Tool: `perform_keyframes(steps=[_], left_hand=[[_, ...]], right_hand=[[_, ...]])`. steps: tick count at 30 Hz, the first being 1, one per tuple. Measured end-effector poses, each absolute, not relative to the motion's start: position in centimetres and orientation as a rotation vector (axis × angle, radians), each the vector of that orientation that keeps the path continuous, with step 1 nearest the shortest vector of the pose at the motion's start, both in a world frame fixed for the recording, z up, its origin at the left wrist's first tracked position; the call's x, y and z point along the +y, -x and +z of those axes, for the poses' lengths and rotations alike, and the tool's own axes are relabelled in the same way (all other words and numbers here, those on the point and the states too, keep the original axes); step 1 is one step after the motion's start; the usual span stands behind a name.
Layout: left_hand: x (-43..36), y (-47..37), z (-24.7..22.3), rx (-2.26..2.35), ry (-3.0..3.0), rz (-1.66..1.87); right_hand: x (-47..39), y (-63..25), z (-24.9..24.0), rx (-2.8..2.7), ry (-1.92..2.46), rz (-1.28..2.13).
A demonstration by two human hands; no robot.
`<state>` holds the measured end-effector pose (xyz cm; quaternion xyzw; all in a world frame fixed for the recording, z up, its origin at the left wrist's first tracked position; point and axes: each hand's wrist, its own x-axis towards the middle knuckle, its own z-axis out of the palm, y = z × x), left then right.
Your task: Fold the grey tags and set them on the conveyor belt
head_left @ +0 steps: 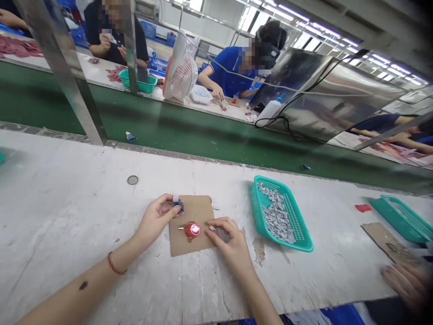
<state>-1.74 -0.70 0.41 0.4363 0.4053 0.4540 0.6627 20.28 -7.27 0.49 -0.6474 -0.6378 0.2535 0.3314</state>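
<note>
Between finger and thumb, my left hand [158, 216] pinches a small dark blue piece with a light grey tab [178, 206], over the upper left of a cardboard sheet [182, 248]. My right hand [230, 239] is closed on a small grey piece [212, 228] at the sheet's right edge. On the cardboard between my hands sits a shiny round red object [192, 229] with a thin pale stick pointing left. To the right of my right hand stands a green plastic basket [306, 241] holding many small grey pieces [279, 221].
A bottle cap [132, 179] lies on the white table behind my left hand. At right are another green basket [402, 219], a red scrap [363, 207], cardboard [385, 239] and another person's hand [406, 280]. A green conveyor belt [196, 137] runs behind; people sit across it.
</note>
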Motion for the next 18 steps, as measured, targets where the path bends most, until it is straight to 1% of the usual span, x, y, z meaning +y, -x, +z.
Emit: perform_keyframes(steps=[5, 18], left_hand=[[-0.6, 1.8, 0.1, 0.907, -0.987, 1.011], [-0.6, 1.7, -0.6, 0.859, -0.968, 1.019]], right_hand=[[-8.0, -20.4, 0.7, -1.688, 1.614, 0.732], [-10.0, -20.1, 0.3, -1.72, 1.595, 0.543]])
